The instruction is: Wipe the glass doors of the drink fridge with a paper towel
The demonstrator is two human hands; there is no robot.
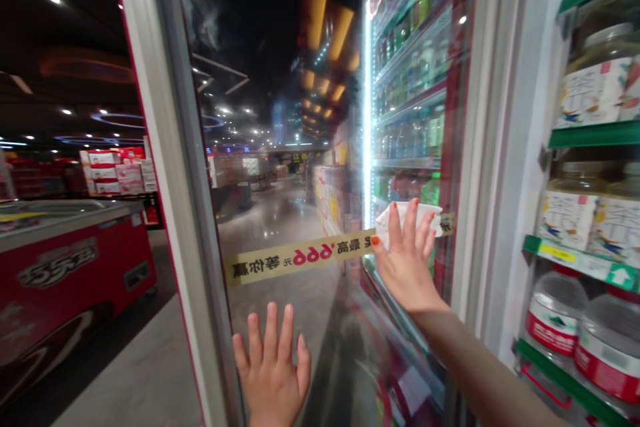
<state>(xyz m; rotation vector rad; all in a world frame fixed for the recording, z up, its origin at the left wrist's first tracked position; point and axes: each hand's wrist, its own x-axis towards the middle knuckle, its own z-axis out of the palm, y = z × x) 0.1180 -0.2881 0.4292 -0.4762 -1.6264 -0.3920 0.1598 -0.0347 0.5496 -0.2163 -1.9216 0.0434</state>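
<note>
**Supermarket aisle (273, 227), a cooler's glass door, two bare hands**

The right hand (407, 267) is raised against the glass with its fingers spread, holding a crumpled white cloth (407, 219) flat beneath the fingertips. It presses rather than clenches, and a corner of the cloth sticks out to the right past the little finger. The thumbnail is painted orange. The thumb tip sits just beside a gold price strip (300, 257), which runs across the glass door (295, 320) and shows a red "666" among Chinese characters.

The left hand (271, 367) is lower and nearer, open and empty, its fingers fanned out and its back toward the camera. Whether it touches the glass, I cannot tell.

A silver door frame (173, 147) edges the glass on the left. To the right of the hands, a bright strip of light runs up beside lit shelves of bottled drinks (407, 140). Further right, green-edged shelves (595, 135) carry large labelled jars (595, 90) and, lower down, clear jugs with red labels (555, 313).

Out on the left stands a red chest freezer (65, 267), with stacked cartons (115, 173) behind it. The polished aisle floor stretches far ahead under dark ceiling lights, past a long row of boxed goods (330, 200).
</note>
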